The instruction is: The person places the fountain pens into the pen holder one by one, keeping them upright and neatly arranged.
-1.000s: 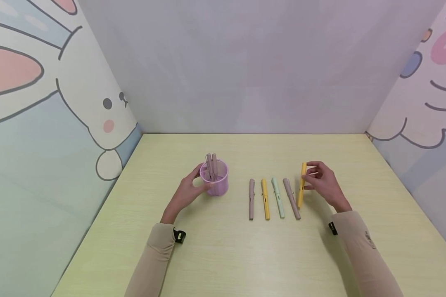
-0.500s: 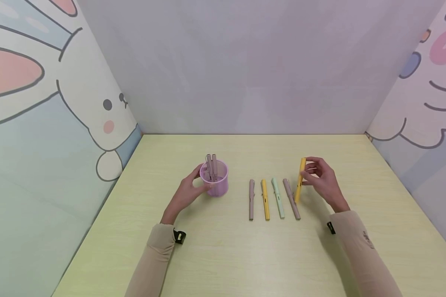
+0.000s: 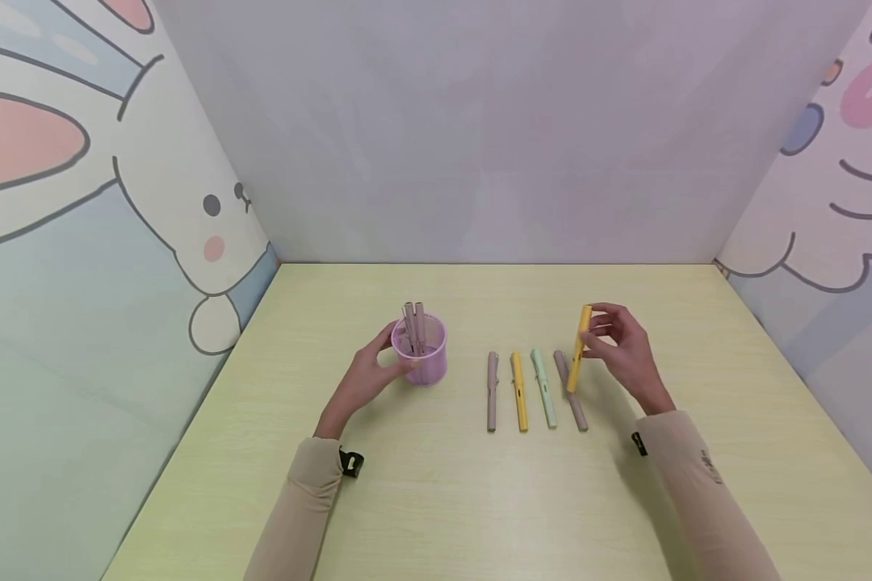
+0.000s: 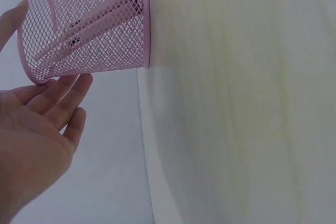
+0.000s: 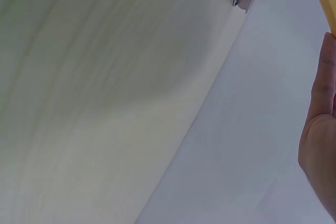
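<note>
Yellow pen [image 3: 578, 349] has lifted higher off the table [image 3: 436, 500], pinched in the right hand [image 3: 621, 347]. It now tips toward the cup [image 3: 421, 355], which the left hand [image 3: 366, 378] touches with relaxed fingers.

I see soft, even, bright light; faint shadows fall beside both arms on the tabletop [image 3: 436, 500]. The head view bends at its edges, and both wrist views look slightly blurred.

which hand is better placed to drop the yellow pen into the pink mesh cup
Right, probably. The right hand already pinches the raised yellow pen, clear of the table. The left hand rests against the pink mesh cup, steadying it, and has no pen.
</note>
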`<state>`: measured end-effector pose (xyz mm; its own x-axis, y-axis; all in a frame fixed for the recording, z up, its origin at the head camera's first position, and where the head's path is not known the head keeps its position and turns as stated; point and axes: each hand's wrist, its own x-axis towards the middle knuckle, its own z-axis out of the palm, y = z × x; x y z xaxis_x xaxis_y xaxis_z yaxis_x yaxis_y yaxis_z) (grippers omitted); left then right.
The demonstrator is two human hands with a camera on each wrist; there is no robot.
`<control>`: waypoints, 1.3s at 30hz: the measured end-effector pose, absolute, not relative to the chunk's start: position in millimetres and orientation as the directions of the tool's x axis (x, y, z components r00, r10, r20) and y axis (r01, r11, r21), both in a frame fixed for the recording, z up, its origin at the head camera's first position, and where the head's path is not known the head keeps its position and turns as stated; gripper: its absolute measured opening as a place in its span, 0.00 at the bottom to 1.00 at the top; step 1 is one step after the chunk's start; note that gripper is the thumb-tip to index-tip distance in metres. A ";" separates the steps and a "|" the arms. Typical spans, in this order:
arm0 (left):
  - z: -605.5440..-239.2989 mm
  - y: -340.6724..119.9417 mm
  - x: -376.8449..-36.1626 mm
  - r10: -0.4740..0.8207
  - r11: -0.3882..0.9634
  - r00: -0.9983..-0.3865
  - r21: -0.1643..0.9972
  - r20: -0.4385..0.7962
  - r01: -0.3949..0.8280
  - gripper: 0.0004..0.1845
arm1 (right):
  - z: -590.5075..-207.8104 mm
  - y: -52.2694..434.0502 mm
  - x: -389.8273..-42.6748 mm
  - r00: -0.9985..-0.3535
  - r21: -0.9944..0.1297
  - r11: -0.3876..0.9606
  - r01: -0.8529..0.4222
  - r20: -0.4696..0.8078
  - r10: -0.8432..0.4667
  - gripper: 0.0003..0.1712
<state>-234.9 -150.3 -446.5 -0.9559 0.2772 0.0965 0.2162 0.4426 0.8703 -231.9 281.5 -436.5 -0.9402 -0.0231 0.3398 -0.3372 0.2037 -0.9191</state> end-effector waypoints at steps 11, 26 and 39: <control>-445.1 -149.4 -233.5 0.279 0.439 -0.956 0.872 0.096 0.215 0.46 | -434.7 270.1 -237.6 -0.921 -0.905 0.173 -0.389 0.388 -0.043 0.28; -445.8 -150.0 -234.0 0.273 0.436 -0.958 0.877 0.086 0.203 0.46 | -424.1 249.2 -237.7 -0.910 -0.892 0.180 -0.414 0.412 -0.049 0.27; -446.5 -150.3 -234.6 0.275 0.437 -0.956 0.873 0.100 0.217 0.46 | -421.9 229.1 -246.8 -0.889 -0.880 0.124 -0.459 0.454 -0.067 0.28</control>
